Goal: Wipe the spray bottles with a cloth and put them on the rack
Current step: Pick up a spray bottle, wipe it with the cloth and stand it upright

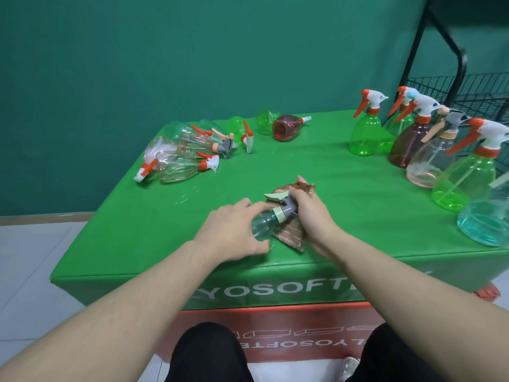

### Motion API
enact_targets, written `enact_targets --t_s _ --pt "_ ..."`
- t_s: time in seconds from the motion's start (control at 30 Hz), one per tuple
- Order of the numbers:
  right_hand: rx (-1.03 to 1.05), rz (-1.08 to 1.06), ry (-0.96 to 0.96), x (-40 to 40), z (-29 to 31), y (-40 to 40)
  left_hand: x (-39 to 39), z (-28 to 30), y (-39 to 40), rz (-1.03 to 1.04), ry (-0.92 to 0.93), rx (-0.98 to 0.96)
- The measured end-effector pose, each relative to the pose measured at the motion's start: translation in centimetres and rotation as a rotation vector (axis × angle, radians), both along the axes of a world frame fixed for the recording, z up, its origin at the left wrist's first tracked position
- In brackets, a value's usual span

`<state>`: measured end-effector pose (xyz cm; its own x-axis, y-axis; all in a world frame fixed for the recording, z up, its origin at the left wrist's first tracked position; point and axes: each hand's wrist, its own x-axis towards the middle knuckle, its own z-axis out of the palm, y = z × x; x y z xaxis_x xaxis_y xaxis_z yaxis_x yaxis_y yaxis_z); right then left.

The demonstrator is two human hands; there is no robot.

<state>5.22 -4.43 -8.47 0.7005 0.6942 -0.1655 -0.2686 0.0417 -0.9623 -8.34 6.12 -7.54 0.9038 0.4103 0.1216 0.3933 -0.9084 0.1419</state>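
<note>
A clear bluish spray bottle [264, 225] with a grey head and pale green trigger lies tilted over the green table [344, 172]. My left hand [234, 227] grips its body from the left. My right hand [308, 213] holds a brown cloth [289, 234] against the bottle's head and neck; part of the cloth sticks out past my fingers. Several unwiped bottles [181, 164] lie on their sides at the far left. Several bottles [363, 133] stand upright along the right side. The black wire rack [479, 92] stands beyond the table's right corner.
A brown bottle [287, 127] and a green one [265, 121] lie at the table's far middle. Green wall behind. White tiled floor lies to the left. A red box sits under the table near my knees.
</note>
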Motion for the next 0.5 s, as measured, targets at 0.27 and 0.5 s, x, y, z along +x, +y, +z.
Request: enact_targets --t_s 0.27,0.5 --pt "-0.167 0.029 -0.27 -0.5 -1.5 0.0 0.8 -0.1 0.3 0.078 -0.011 -0.025" --pt "-0.166 0.104 -0.326 -1.6 -1.0 -2.2 1.0 0.4 -0.2 0.134 -0.018 -0.039"
